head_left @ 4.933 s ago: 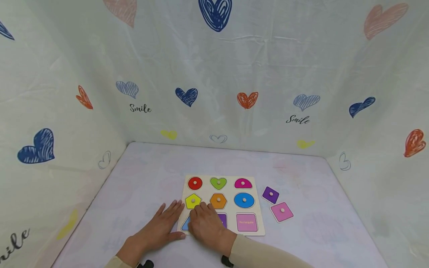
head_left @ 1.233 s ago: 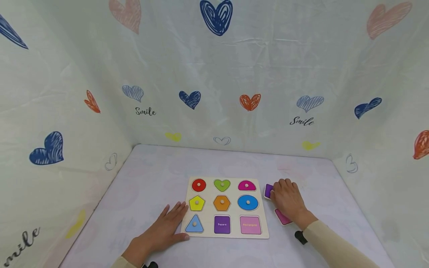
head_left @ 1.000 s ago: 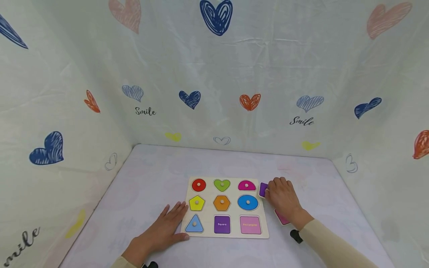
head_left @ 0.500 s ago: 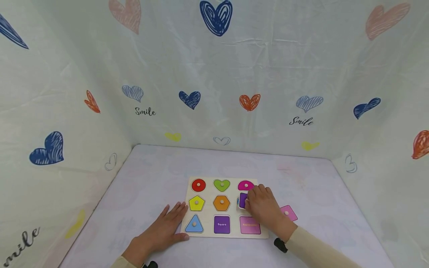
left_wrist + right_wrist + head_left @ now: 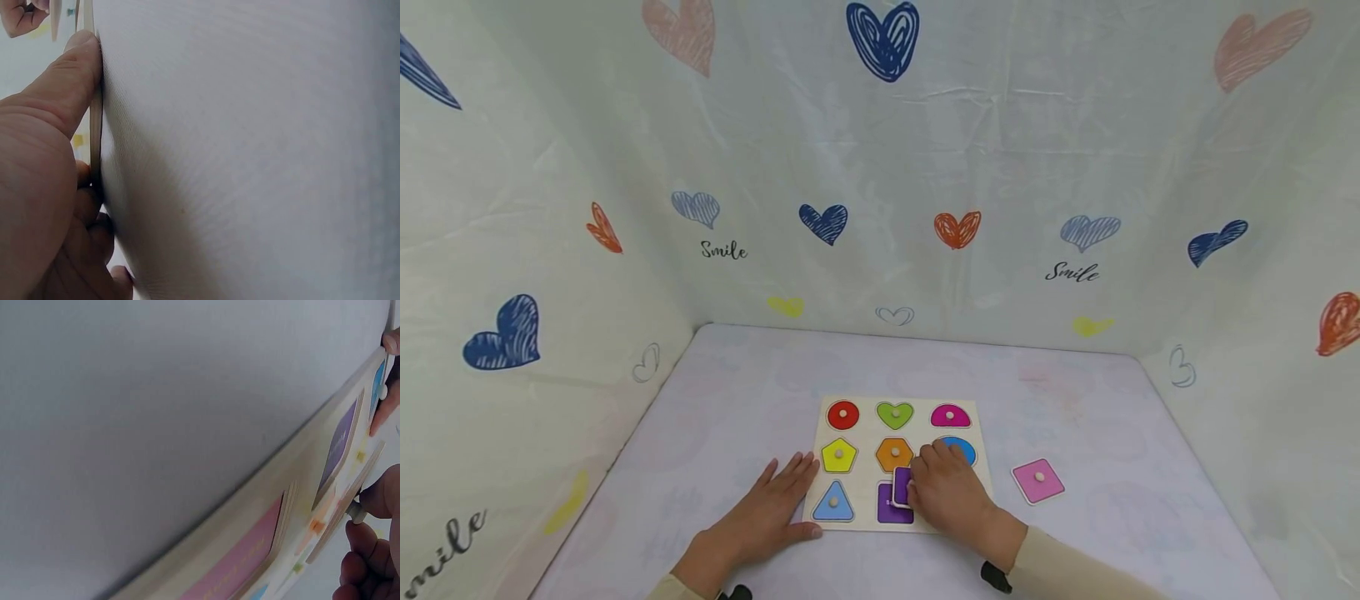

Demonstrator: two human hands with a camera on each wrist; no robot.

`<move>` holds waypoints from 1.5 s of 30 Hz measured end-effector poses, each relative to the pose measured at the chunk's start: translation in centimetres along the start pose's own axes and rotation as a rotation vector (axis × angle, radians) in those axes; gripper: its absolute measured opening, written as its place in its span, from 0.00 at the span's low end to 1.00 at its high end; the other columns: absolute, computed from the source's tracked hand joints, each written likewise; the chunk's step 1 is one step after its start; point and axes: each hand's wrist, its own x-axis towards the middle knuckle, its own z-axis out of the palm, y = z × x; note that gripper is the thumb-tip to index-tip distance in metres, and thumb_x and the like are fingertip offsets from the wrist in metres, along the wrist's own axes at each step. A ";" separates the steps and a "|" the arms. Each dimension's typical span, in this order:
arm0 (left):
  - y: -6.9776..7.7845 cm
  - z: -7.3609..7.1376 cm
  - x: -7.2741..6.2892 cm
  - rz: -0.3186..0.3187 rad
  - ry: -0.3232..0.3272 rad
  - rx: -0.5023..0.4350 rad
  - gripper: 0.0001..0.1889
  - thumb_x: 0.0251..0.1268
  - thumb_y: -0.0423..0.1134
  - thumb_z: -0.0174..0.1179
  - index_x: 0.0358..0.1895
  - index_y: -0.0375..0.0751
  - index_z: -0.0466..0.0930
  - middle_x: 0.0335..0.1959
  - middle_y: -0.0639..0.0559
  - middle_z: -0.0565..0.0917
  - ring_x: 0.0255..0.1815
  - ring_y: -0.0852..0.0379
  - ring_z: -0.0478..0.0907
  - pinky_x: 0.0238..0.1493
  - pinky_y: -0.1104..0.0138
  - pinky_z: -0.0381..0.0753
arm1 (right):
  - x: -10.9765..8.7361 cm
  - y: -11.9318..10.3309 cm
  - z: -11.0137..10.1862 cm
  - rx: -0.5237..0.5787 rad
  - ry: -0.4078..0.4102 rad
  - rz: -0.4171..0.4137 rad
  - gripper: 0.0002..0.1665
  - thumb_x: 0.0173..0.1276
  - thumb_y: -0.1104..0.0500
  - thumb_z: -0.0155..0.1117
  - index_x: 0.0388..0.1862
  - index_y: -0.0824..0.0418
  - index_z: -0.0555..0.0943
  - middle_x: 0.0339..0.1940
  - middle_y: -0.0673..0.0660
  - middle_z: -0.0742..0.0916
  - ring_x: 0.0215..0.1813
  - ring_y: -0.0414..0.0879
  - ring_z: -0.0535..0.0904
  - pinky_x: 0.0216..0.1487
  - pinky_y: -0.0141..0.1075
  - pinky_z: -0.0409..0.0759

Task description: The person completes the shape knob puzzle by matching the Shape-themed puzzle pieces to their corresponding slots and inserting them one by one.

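Note:
My right hand pinches a purple square puzzle piece by its small knob. The piece hangs just above the board, partly over the purple square recess. In the right wrist view a gap shows between piece and board. My left hand lies at the left side of the wooden shape puzzle board, fingers straight. Its thumb touches the board's edge in the left wrist view. The right hand hides the rectangular recess in the head view; its pink bottom shows in the right wrist view.
A pink knobbed piece lies on the table right of the board. Seated in the board are several shapes, among them a blue triangle, an orange hexagon and a yellow pentagon. Heart-printed curtains enclose the table.
My right hand has picked up the purple square piece from the table right of the board and carried it left, to above the square recess. The left hand stays in place.

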 end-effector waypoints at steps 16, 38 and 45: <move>-0.1 -0.1 -0.2 0.017 0.013 -0.024 0.54 0.60 0.67 0.71 0.84 0.44 0.59 0.86 0.49 0.61 0.88 0.46 0.50 0.87 0.41 0.43 | 0.5 -2.3 0.3 0.009 -0.036 -0.062 0.17 0.67 0.46 0.74 0.35 0.58 0.83 0.29 0.50 0.78 0.37 0.44 0.70 0.36 0.34 0.69; -0.1 0.0 -0.1 0.007 0.011 -0.018 0.54 0.60 0.66 0.72 0.84 0.44 0.59 0.85 0.49 0.61 0.88 0.45 0.50 0.87 0.41 0.43 | 0.4 -2.7 0.9 -0.002 -0.073 -0.043 0.18 0.70 0.45 0.71 0.37 0.58 0.83 0.31 0.51 0.81 0.38 0.45 0.72 0.37 0.34 0.70; -0.2 0.1 -0.1 0.008 0.009 -0.020 0.54 0.61 0.66 0.71 0.84 0.44 0.58 0.86 0.49 0.61 0.88 0.45 0.50 0.87 0.41 0.43 | 0.4 -2.8 1.1 -0.010 -0.081 -0.040 0.18 0.71 0.45 0.71 0.37 0.59 0.83 0.31 0.51 0.81 0.39 0.46 0.73 0.38 0.35 0.72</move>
